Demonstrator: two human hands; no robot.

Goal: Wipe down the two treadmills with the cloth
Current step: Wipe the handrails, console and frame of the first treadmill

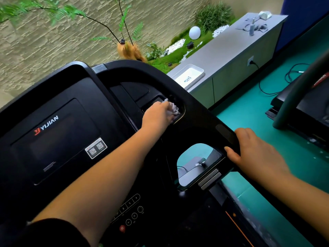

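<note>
My left hand (157,114) grips the bunched cloth (173,108) inside the near treadmill (71,104) console's pocket at frame centre, my right hand (249,148) clasps its rim, and the second treadmill (310,104), at the right edge, looks still unwiped to me.

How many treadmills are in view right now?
2. The near treadmill fills the foreground, under the left hand holding the cloth. The second treadmill sits at the right edge on the green floor, mostly cut off.
</note>
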